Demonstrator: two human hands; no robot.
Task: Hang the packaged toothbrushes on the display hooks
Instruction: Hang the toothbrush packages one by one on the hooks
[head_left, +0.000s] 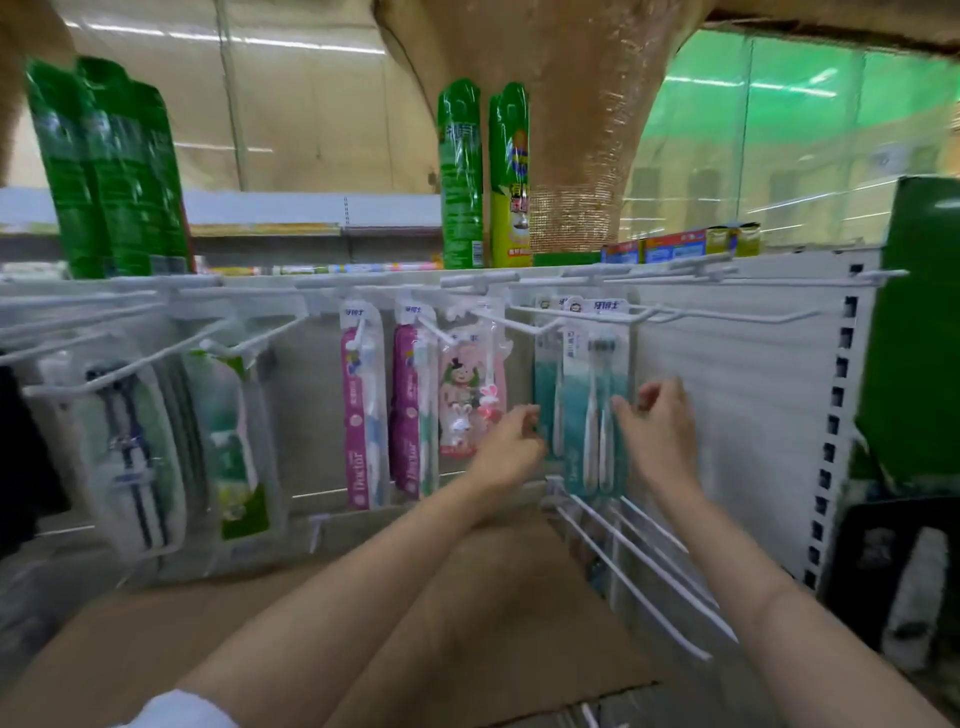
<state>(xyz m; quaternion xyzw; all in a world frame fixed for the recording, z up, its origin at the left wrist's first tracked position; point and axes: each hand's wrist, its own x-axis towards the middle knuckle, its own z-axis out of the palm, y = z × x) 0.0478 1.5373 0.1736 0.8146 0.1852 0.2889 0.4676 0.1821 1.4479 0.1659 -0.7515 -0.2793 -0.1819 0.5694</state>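
Two bare hands flank a teal blister-packed toothbrush pair (597, 410) hanging from a white wire display hook (670, 313) — the left hand (511, 447) with fingers curled at the pack's left edge, the right hand (657, 426) with fingers bent against its right edge. Whether either actually pinches the pack cannot be told. Left of it hang a pink rabbit-printed children's toothbrush pack (470, 395) and two magenta toothbrush packs (413, 410). Above, on the shelf top — tall green spray cans (460, 176).
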